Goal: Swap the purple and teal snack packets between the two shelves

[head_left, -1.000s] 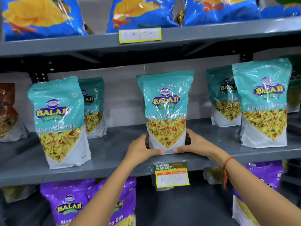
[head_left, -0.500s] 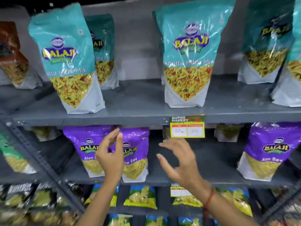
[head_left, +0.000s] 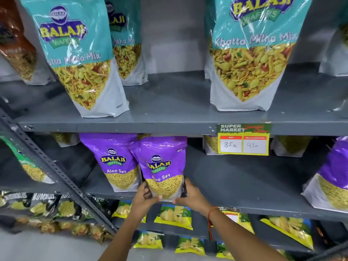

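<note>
A purple Aloo Sev packet (head_left: 162, 162) stands at the front of the lower shelf (head_left: 235, 187). My left hand (head_left: 145, 198) grips its bottom left corner and my right hand (head_left: 190, 196) grips its bottom right corner. A second purple packet (head_left: 114, 161) stands just behind it to the left, and a third purple packet (head_left: 331, 176) is at the far right. On the upper shelf (head_left: 169, 102) stand teal Khatta Mitha Mix packets: one on the left (head_left: 79, 53), one behind it (head_left: 126, 44) and one on the right (head_left: 252, 53).
A yellow price tag (head_left: 243, 139) hangs from the upper shelf's front edge. A slotted grey upright (head_left: 56, 172) slants across the left. Yellow-green chip bags (head_left: 175, 216) lie on the shelves below. A brown packet (head_left: 15, 44) stands at the upper left.
My hands left the teal packet standing on the upper shelf, dropped to the lower shelf and closed on the front purple packet. The view tilted down and moved closer.
</note>
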{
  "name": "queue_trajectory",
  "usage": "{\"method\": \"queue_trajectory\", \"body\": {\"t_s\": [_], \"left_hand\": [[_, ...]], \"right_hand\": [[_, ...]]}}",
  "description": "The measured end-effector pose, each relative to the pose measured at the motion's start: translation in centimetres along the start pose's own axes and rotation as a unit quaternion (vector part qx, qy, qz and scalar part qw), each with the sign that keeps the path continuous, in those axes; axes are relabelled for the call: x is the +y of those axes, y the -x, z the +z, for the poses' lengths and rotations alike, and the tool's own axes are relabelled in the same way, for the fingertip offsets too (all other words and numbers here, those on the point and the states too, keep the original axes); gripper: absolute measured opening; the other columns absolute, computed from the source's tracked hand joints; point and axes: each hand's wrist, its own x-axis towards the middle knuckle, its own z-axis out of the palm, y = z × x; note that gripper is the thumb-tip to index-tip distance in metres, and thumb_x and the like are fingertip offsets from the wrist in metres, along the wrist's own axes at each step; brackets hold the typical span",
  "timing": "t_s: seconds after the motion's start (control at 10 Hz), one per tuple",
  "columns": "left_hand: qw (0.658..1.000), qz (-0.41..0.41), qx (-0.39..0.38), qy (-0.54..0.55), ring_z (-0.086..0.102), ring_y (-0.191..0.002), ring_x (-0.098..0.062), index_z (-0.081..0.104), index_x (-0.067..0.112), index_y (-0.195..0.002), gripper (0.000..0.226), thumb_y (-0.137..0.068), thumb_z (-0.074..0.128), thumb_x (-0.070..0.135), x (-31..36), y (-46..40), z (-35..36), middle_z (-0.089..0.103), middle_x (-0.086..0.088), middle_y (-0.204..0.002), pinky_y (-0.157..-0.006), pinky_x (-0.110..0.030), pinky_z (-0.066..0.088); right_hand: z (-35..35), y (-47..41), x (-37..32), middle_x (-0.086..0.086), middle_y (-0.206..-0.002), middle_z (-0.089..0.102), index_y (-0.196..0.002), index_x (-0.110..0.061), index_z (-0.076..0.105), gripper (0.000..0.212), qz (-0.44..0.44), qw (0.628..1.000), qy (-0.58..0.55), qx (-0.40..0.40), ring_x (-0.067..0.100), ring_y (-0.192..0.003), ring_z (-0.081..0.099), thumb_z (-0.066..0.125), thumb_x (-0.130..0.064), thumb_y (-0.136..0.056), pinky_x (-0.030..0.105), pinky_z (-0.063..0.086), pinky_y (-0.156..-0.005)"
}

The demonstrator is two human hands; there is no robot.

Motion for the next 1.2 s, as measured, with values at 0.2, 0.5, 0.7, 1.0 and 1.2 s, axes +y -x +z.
{"method": "queue_trajectory", "body": {"t_s": [0.2, 0.5, 0.7, 1.0, 1.2], "left_hand": [[1.000, 0.015, 0.020, -0.016, 0.068, -0.101, -0.020, 0.054, 0.021, -0.124, 0.075, -0.056, 0.084, 0.027, 0.8, 0.3, 0.4, 0.072, -0.003, -0.106, -0.078, -0.027, 0.055], [0.998, 0.065, 0.003, -0.015, 0.073, -0.090, -0.009, 0.062, 0.042, -0.104, 0.056, -0.052, 0.084, 0.042, 3.1, 0.5, 8.6, 0.076, 0.001, -0.100, -0.084, -0.034, 0.057], [0.995, 0.091, -0.019, -0.029, 0.072, -0.088, -0.004, 0.059, 0.041, -0.106, 0.054, -0.060, 0.086, 0.030, 4.1, 0.7, 14.9, 0.076, 0.002, -0.100, -0.085, -0.032, 0.058], [0.994, 0.104, -0.025, -0.031, 0.069, -0.093, 0.002, 0.057, 0.023, -0.129, 0.069, -0.068, 0.085, 0.035, 3.9, 1.5, 17.6, 0.073, -0.001, -0.111, -0.078, -0.008, 0.052], [0.994, 0.102, 0.018, 0.019, 0.066, -0.095, -0.008, 0.050, 0.015, -0.137, 0.072, -0.073, 0.082, 0.023, 5.0, 3.4, 17.4, 0.067, -0.009, -0.124, -0.081, -0.019, 0.052]], "right_hand": [[0.5, -0.8, 0.7, 0.006, -0.125, 0.068, -0.135, -0.022, 0.046, 0.076, -0.019, 0.998, -0.034, 0.049, 0.018, -0.109, 0.068, 0.077, -0.029, -0.067, 0.040, 0.057, -0.093], [-6.6, 2.0, 5.1, 0.002, -0.112, 0.074, -0.119, -0.042, 0.053, 0.065, 0.008, 0.991, -0.037, 0.130, 0.022, -0.099, 0.073, 0.081, -0.023, -0.065, 0.051, 0.058, -0.088], [-11.7, 4.8, 7.4, 0.003, -0.118, 0.072, -0.127, -0.029, 0.052, 0.066, 0.032, 0.986, -0.055, 0.153, 0.019, -0.106, 0.071, 0.082, -0.016, -0.070, 0.041, 0.058, -0.092], [-13.3, 5.5, 8.6, -0.010, -0.107, 0.066, -0.117, -0.036, 0.048, 0.058, 0.030, 0.988, -0.045, 0.142, 0.020, -0.103, 0.066, 0.077, -0.005, -0.079, 0.016, 0.053, -0.082], [-11.9, 7.0, 7.8, -0.005, -0.143, 0.050, -0.143, -0.042, 0.035, 0.090, -0.027, 0.967, -0.077, 0.242, 0.016, -0.134, 0.047, 0.085, -0.032, -0.070, 0.043, 0.047, -0.104]]}}
